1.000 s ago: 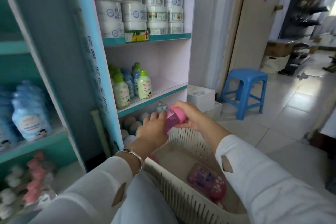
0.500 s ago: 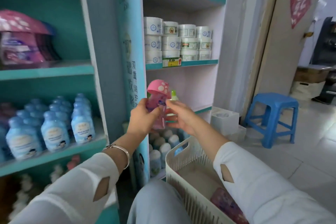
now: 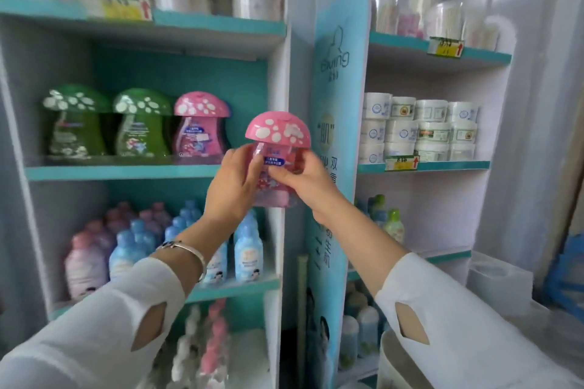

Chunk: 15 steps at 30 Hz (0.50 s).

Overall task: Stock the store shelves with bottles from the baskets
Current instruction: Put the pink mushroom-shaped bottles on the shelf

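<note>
The pink mushroom-capped bottle (image 3: 278, 136) is up in the air in front of the post at the right end of the middle shelf (image 3: 120, 172), held between both hands. The left hand (image 3: 235, 181) curls round its left flank and the right hand (image 3: 305, 181) grips the right side, both below the cap. It looks like stiff, glossy plastic with liquid inside, so I'd judge it fairly light and not fragile, but slick at the label and top-heavy under that broad cap. The waist just under the cap seems the surest hold. On that shelf stand two green mushroom-capped bottles (image 3: 76, 126) and one pink twin (image 3: 200, 133), with a gap to its right. The white jars (image 3: 420, 129) next door show four stacks of three. The blue bottles (image 3: 246, 253) below are too blurred to count. One basket (image 3: 387, 357) shows at the lower right.
</note>
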### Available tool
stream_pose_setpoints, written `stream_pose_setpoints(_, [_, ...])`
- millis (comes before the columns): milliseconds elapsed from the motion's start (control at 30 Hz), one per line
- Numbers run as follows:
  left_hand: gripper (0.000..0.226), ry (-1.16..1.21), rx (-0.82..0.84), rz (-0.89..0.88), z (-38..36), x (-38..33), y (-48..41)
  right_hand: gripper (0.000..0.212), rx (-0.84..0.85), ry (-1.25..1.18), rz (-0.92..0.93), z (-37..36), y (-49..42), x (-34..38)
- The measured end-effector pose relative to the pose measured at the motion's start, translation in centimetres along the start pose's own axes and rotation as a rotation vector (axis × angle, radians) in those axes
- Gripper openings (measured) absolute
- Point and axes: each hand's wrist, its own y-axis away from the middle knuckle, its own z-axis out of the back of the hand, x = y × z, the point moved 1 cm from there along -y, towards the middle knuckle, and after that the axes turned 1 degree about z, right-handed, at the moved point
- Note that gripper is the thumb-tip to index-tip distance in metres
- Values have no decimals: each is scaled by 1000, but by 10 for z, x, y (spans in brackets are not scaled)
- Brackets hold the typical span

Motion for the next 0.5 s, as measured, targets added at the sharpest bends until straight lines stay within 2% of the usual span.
stream_pose_setpoints(67, [39, -78, -11, -56, 11, 6, -19, 46, -76, 85, 78, -14, -14, 16])
stream_pose_setpoints(267, [49, -201, -14, -27, 28, 13, -63, 53, -208, 280, 152, -46, -69, 44])
stream_pose_setpoints(400, [52, -289, 22, -16, 27, 28, -79, 53, -263, 419, 107, -63, -109, 38])
stream_pose_setpoints(500, [50, -356, 121, 18, 22, 40, -85, 57, -253, 479, 0, -69, -131, 26])
